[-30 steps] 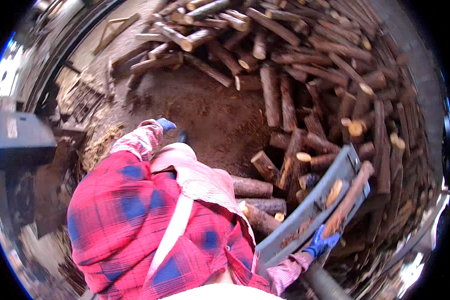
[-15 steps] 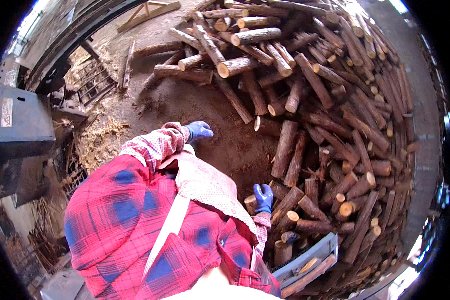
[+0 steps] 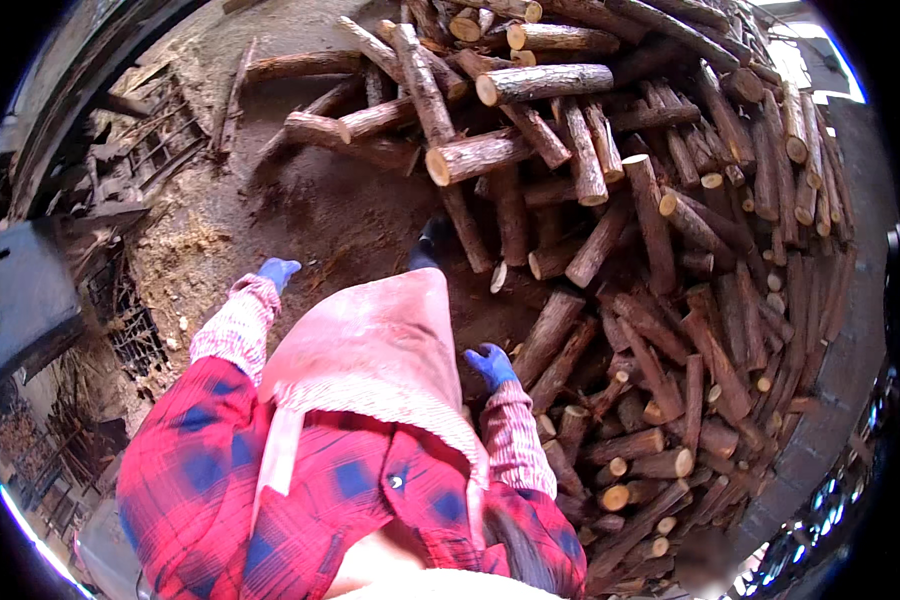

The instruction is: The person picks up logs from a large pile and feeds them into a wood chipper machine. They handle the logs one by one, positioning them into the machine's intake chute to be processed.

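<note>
Right grip (image 3: pixel 492 367) is in a blue glove, thumb and fingers spread wide. Left grip (image 3: pixel 278 272), matching glove, hangs well out on the other side with its fingers aimed inward; it's small and angled, so I can't tell how wide it is. Between the two there's a pink apron (image 3: pixel 370 340) over a red and blue plaid shirt (image 3: pixel 185 455), and a dark boot (image 3: pixel 428 245) pokes out beyond the apron.

Closest wood is a thick log (image 3: pixel 547 335), bark on, just right of the right grip and a bit past it, with a thinner log (image 3: pixel 564 368) lying alongside. Can't really say if the glove touches either one. More short logs (image 3: pixel 635 447) with pale cut ends are jumbled to the right of that grip, on the near side.

Just left of the left grip is a patch of pale debris (image 3: pixel 170 255) on the dirt floor (image 3: pixel 340 230), then a blue-grey box (image 3: pixel 30 290) farther left. Way past both grips, a big messy log heap (image 3: pixel 545 83) spreads out, logs crisscrossed every which way.
</note>
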Demonstrator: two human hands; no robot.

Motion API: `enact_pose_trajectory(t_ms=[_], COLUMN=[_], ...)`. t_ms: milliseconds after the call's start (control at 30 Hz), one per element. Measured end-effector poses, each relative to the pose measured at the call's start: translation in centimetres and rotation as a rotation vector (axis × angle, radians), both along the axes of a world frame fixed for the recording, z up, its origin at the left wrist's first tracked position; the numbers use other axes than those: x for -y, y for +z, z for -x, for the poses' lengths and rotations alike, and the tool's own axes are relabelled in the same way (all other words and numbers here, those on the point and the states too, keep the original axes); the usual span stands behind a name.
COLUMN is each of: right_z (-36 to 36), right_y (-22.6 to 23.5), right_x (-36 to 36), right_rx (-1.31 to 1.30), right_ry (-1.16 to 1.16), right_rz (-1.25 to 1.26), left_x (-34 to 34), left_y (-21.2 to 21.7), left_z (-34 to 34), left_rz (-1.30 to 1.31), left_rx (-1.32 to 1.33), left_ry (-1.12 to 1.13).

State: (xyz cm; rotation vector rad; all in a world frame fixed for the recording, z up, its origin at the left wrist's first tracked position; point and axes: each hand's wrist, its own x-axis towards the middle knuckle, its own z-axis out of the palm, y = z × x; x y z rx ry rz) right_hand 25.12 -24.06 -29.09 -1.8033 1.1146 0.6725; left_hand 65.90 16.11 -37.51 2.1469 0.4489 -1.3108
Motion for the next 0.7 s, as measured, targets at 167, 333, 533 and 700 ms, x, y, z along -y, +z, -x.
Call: enact_pose_trajectory(t_ms=[167,333,533,700], right_z=[-16.8,-33.6,-45.3,-45.3], right_y=[-4.5,-8.7,-15.7,-20.5], right_x=[16.7,32.1,41.3,41.1], right_rx=[-0.097,0.111,0.073,0.351], right_ry=[0.268,0.453,0.583,0.064], right_rz=[0.034,0.641,0.583,-0.019], left_x=[13.4,31.4,49.1,49.6], left_y=[-0.3,-10.5,-18.8,-30.1], left_z=[-2.6,-10.5,-19.2,-20.5], left_rz=[0.148,0.333,0.100,-0.022], left_rx=[-0.197,-0.052,0.264,0.574], left_ry=[0.374,0.095,0.189,0.276])
